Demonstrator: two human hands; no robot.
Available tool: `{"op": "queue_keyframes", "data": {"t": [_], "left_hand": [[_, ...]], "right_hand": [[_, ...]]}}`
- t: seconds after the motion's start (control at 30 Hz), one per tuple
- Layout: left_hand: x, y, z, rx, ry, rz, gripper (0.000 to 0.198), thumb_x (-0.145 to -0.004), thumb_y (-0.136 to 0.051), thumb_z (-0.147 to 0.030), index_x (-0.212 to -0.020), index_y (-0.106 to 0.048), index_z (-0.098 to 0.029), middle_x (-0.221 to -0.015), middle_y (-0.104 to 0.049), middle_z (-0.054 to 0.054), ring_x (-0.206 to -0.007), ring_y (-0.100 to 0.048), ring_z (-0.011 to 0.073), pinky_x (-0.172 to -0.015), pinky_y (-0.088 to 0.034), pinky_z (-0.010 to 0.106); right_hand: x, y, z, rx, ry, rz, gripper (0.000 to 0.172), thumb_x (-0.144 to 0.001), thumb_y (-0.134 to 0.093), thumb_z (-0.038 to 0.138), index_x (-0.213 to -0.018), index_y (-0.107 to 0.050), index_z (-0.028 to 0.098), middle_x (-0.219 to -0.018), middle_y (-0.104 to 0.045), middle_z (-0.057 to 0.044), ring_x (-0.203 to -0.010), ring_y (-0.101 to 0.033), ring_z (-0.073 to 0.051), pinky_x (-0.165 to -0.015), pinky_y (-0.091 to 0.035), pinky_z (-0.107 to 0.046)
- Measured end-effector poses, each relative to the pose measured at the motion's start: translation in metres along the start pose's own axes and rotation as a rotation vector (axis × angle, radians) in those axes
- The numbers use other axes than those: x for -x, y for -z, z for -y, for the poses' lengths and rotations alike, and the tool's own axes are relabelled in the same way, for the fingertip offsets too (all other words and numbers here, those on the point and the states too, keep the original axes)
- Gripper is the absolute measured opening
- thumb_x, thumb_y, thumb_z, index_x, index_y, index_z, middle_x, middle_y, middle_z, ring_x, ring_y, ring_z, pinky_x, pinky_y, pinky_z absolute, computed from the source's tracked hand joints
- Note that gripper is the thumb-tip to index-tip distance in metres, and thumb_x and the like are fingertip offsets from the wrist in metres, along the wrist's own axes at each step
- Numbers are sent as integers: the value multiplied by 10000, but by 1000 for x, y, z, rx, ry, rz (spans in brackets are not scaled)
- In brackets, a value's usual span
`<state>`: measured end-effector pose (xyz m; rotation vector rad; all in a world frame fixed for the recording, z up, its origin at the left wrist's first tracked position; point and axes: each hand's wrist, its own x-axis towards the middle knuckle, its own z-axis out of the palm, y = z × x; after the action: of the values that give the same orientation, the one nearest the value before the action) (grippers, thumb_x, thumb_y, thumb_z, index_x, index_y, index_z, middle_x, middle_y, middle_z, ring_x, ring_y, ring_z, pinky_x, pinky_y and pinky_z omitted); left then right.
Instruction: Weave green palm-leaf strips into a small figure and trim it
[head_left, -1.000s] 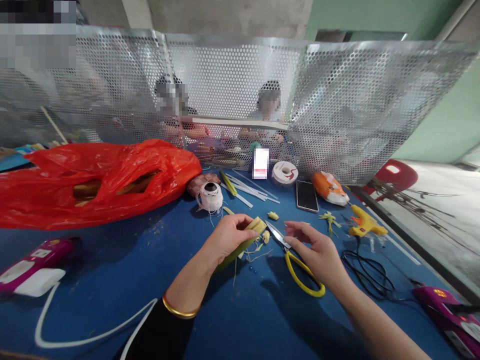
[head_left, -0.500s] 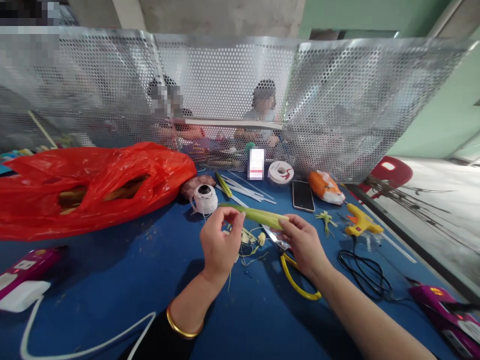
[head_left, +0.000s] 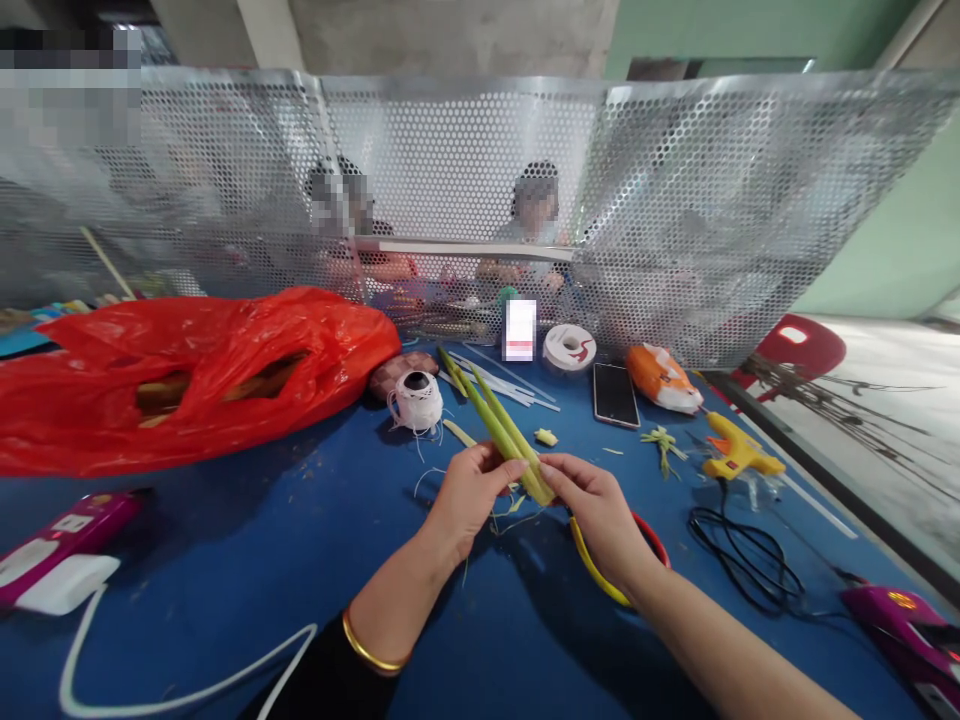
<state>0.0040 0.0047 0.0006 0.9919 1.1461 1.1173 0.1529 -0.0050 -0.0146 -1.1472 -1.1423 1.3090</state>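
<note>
A pale green leaf (head_left: 501, 422), split into two long pointed ends, slants away from me above the table. My left hand (head_left: 466, 500) pinches it from the left between thumb and fingers. On the other side, my right hand (head_left: 604, 515) is closed on its broad near end. Scissors with a yellow and red handle (head_left: 591, 568) lie under my right hand, their blades hidden. Thin leaf scraps (head_left: 517, 503) are scattered below the leaf. A small yellowish piece (head_left: 547, 437) rests just beyond my right hand. White string is wound on a spool (head_left: 418, 402) past my left hand.
A red plastic bag (head_left: 225, 330) fills the left back. Along the perforated metal screen (head_left: 465, 150) stand a ribbon roll (head_left: 570, 348) and a phone (head_left: 616, 394). A yellow glue gun (head_left: 739, 450) and its black cable (head_left: 742, 550) lie right. Two people sit behind the screen.
The leaf has turned from lying crosswise to pointing away, and its two ends now show. My hands have come closer together. The view has shifted slightly.
</note>
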Motion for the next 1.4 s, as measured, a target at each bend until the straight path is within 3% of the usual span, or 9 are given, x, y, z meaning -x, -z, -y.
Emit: {"op": "queue_keyframes", "data": {"t": [0.37, 0.6, 0.83, 1.1, 1.27, 1.4], "left_hand": [[0, 0, -2, 73, 58, 25, 276, -650, -777, -303, -841, -670, -135, -820, -717, 63, -743, -636, 163, -661, -462, 272], [0, 3, -1, 82, 7, 76, 203, -688, -743, -269, -845, -686, -153, -814, -696, 35, -734, -590, 130, -671, -427, 244], [-2, 4, -4, 57, -28, 120, 211, -662, -755, -260, -839, -714, -153, -826, -694, 49, -714, -561, 139, -661, -419, 266], [-6, 6, 1, 112, 36, 72, 298, -617, -804, -297, -848, -708, -134, -776, -687, 53, -650, -538, 115, -580, -369, 237], [-7, 8, 0, 133, 59, 88, 279, -623, -806, -298, -834, -709, -142, -805, -690, 51, -682, -557, 121, -606, -376, 236], [-7, 11, 1, 141, 103, 175, 300, -612, -814, -295, -856, -716, -151, -779, -670, 28, -660, -533, 108, -610, -368, 235]], "right_hand": [[-3, 0, -5, -75, 4, -80, 280, -720, -745, 445, -774, -666, 181, -641, -591, 29, -588, -479, -115, -555, -379, -238], [-1, 2, 3, -105, -107, 58, 301, -664, -792, 399, -832, -709, 164, -738, -666, -18, -632, -537, -126, -563, -411, -233], [-3, 2, 2, -189, -110, -7, 262, -628, -813, 358, -787, -726, 169, -721, -667, -16, -595, -542, -117, -529, -424, -233], [-3, 2, -2, -228, -73, -52, 224, -679, -790, 355, -795, -706, 182, -710, -651, 5, -597, -527, -101, -526, -408, -210], [-1, 3, 5, -255, -120, 37, 211, -691, -782, 339, -794, -675, 190, -676, -623, 21, -571, -522, -97, -522, -412, -207], [-1, 4, 7, -268, -198, 138, 292, -676, -795, 344, -887, -690, 173, -718, -645, 0, -549, -524, -94, -516, -414, -210]]}}
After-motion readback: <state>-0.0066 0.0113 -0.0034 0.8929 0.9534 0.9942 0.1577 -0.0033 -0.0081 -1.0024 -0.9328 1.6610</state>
